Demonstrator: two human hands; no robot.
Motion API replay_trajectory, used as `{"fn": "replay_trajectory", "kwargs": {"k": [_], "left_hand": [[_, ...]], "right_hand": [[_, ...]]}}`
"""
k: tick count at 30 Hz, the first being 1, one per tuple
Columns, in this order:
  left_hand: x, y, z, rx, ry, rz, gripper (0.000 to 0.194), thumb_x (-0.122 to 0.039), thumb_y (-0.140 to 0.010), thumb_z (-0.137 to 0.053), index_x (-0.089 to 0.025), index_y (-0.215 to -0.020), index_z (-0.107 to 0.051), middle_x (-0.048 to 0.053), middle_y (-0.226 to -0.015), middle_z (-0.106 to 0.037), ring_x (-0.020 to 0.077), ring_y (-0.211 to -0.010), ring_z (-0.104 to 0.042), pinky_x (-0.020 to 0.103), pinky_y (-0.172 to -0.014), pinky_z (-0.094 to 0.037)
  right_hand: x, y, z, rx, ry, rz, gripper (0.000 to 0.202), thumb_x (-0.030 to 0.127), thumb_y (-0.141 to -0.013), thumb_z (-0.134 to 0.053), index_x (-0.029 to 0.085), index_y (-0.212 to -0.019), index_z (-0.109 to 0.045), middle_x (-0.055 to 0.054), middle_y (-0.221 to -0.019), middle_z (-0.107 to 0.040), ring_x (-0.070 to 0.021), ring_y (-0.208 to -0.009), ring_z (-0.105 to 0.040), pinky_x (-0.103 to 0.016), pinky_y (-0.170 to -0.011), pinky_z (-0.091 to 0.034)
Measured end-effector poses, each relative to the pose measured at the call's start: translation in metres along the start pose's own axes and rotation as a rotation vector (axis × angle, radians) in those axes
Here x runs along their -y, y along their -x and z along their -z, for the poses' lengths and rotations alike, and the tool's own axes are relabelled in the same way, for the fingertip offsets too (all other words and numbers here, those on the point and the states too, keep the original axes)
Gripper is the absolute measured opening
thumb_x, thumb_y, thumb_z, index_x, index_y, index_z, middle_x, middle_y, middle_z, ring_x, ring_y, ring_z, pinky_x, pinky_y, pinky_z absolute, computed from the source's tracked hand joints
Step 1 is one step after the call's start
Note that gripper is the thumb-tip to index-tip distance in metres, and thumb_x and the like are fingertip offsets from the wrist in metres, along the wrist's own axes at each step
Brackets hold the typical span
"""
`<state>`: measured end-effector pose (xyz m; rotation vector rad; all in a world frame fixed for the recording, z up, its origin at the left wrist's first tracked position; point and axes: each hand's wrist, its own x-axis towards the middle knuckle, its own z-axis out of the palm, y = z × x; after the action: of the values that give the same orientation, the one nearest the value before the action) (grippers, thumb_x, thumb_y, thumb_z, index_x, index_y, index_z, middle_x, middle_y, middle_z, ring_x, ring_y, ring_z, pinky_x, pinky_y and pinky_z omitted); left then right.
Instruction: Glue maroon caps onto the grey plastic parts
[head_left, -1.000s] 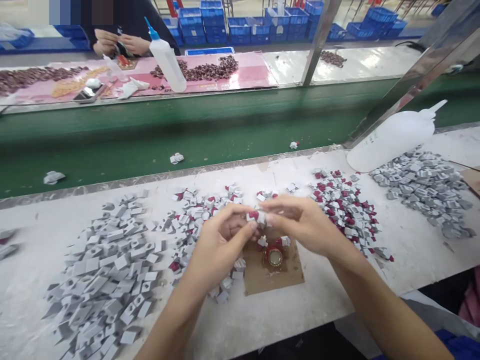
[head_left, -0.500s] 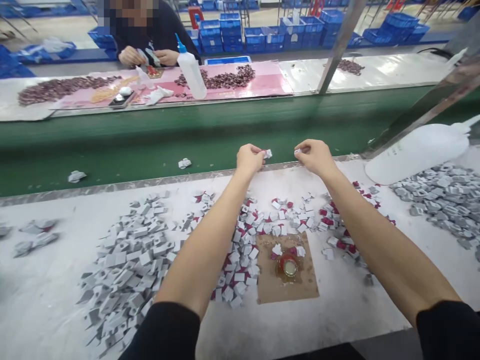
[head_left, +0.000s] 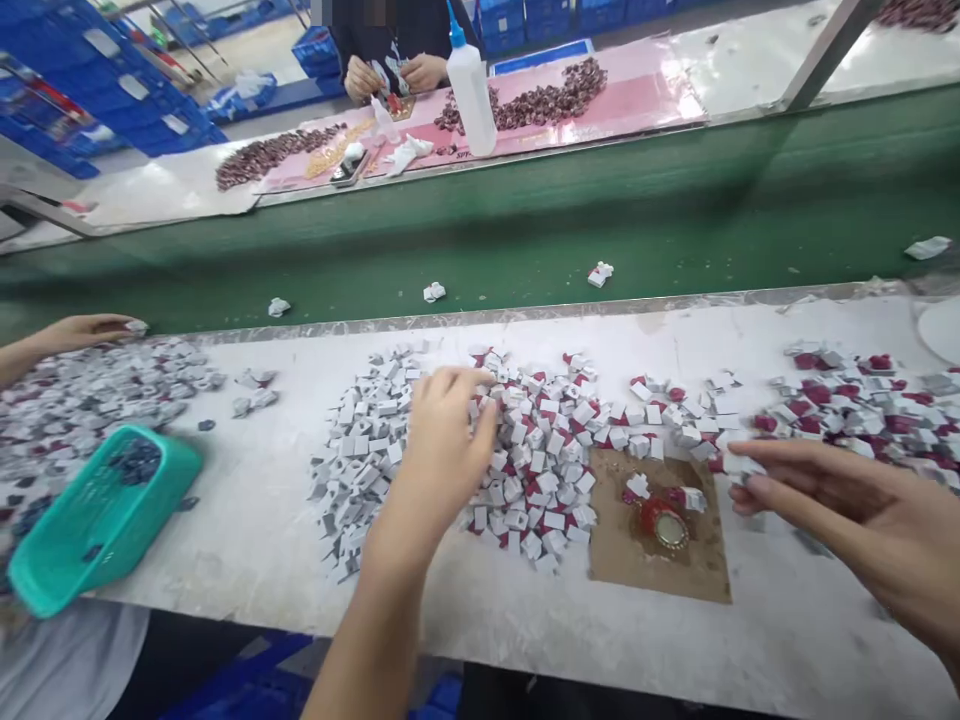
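Note:
My left hand (head_left: 442, 440) reaches over the heap of small grey-white blocks (head_left: 360, 450) and white-and-maroon pieces (head_left: 525, 450). Its thumb and forefinger are apart, with nothing seen between them; the other fingertips are hidden. At the right, my right hand (head_left: 832, 510) pinches a small white-and-maroon piece (head_left: 742, 466) between thumb and fingers. Just left of it lies a brown cardboard square (head_left: 622, 560) bearing a red round container with a metal crimped rim (head_left: 669, 528) in a wet patch. Two small pieces (head_left: 637, 486) lie behind this container.
Beyond the table edge runs a green belt (head_left: 510, 250) with several scattered white pieces (head_left: 600, 274). At left stand a teal basket (head_left: 142, 500) and a neighbour's hand (head_left: 90, 330). Across, a person's hands (head_left: 424, 72) work behind a white squeeze bottle (head_left: 472, 100).
Both hands have drawn back from the belt edge, left to the heap, right beside the cardboard. A white-and-red piece now lies on the belt. The view has swung left.

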<state>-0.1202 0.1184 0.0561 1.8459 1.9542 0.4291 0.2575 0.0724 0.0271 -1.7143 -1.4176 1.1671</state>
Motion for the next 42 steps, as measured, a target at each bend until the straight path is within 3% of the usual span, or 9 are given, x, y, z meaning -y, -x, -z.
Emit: {"fn": "replay_trajectory", "kwargs": {"k": [4,8,11,15,21,26,30,39,42], "left_hand": [[0.061,0.029,0.004,-0.094,-0.186,0.148,0.029,-0.021,-0.102,-0.06,-0.025,-0.122,-0.081,0.02,-0.148,-0.075,0.0532,-0.149,-0.056,0.073,-0.123,-0.045],[0.077,0.029,-0.002,-0.094,-0.128,0.156,0.021,-0.028,-0.102,-0.062,-0.028,-0.11,-0.081,0.018,-0.142,-0.078,0.0525,-0.147,-0.059,0.071,-0.121,-0.046],[0.069,0.03,-0.003,-0.17,-0.057,0.164,0.018,-0.034,-0.103,-0.063,-0.028,-0.106,-0.08,0.018,-0.135,-0.081,0.0531,-0.148,-0.059,0.073,-0.127,-0.04],[0.05,0.042,-0.004,-0.213,0.169,0.204,0.031,-0.054,-0.107,-0.069,-0.028,-0.119,-0.079,0.014,-0.124,-0.085,0.0405,-0.121,-0.078,0.055,-0.106,-0.062],[0.01,0.06,-0.02,0.046,1.072,0.362,0.051,-0.058,-0.085,-0.104,-0.022,-0.118,-0.088,0.008,-0.094,-0.086,0.0255,-0.089,-0.082,0.036,-0.083,-0.069],[-0.008,0.067,-0.034,0.088,1.045,0.301,0.032,-0.051,-0.09,-0.105,-0.028,-0.107,-0.089,0.006,-0.104,-0.088,0.0232,-0.097,-0.085,0.031,-0.083,-0.069],[-0.015,0.071,-0.038,0.14,0.984,0.241,0.025,-0.05,-0.099,-0.097,-0.03,-0.112,-0.087,0.0,-0.077,-0.078,0.0182,-0.072,-0.076,0.028,-0.067,-0.063],[-0.028,0.073,-0.05,0.268,1.133,0.278,0.043,-0.053,-0.095,-0.101,-0.026,-0.091,-0.069,0.008,-0.096,-0.09,0.0242,-0.086,-0.086,0.032,-0.072,-0.07],[-0.032,0.074,-0.055,0.284,1.116,0.262,0.035,-0.05,-0.098,-0.099,-0.027,-0.103,-0.073,0.006,-0.096,-0.089,0.0238,-0.084,-0.086,0.033,-0.074,-0.07]], "right_hand": [[-0.02,0.026,-0.002,0.092,-0.025,-0.067,0.053,0.073,-0.091,-0.093,0.031,-0.123,-0.098,-0.01,-0.091,-0.093,-0.0327,-0.077,-0.092,-0.034,-0.065,-0.077],[-0.021,0.038,-0.008,0.114,0.037,-0.101,0.051,0.073,-0.1,-0.085,0.031,-0.127,-0.097,-0.01,-0.102,-0.094,-0.03,-0.085,-0.091,-0.031,-0.068,-0.076],[-0.015,0.042,-0.017,-0.028,-0.014,-0.136,0.051,0.075,-0.093,-0.091,0.031,-0.119,-0.097,-0.009,-0.097,-0.094,-0.0315,-0.082,-0.093,-0.033,-0.069,-0.078],[-0.008,0.05,-0.032,-0.22,-0.117,-0.111,0.046,0.071,-0.085,-0.098,0.031,-0.108,-0.095,-0.008,-0.09,-0.093,-0.0317,-0.077,-0.093,-0.036,-0.071,-0.08],[-0.008,0.061,-0.043,-0.33,-0.141,-0.078,0.031,0.056,-0.094,-0.095,0.032,-0.114,-0.097,-0.006,-0.092,-0.092,-0.0292,-0.08,-0.092,-0.038,-0.076,-0.081],[-0.008,0.066,-0.045,-0.227,-0.115,0.088,0.017,0.048,-0.104,-0.089,0.035,-0.111,-0.097,-0.008,-0.121,-0.092,-0.0305,-0.11,-0.089,-0.034,-0.081,-0.077],[-0.007,0.074,-0.05,-0.188,-0.085,0.086,0.015,0.042,-0.108,-0.085,0.035,-0.117,-0.096,-0.007,-0.116,-0.091,-0.0286,-0.102,-0.088,-0.036,-0.08,-0.076],[-0.011,0.074,-0.061,-0.187,-0.105,0.105,0.013,0.034,-0.106,-0.086,0.032,-0.112,-0.096,-0.007,-0.115,-0.094,-0.0285,-0.101,-0.092,-0.035,-0.082,-0.078],[-0.012,0.074,-0.062,-0.205,-0.081,0.134,0.012,0.033,-0.106,-0.085,0.03,-0.112,-0.096,-0.008,-0.116,-0.094,-0.0296,-0.102,-0.092,-0.036,-0.082,-0.078]]}}
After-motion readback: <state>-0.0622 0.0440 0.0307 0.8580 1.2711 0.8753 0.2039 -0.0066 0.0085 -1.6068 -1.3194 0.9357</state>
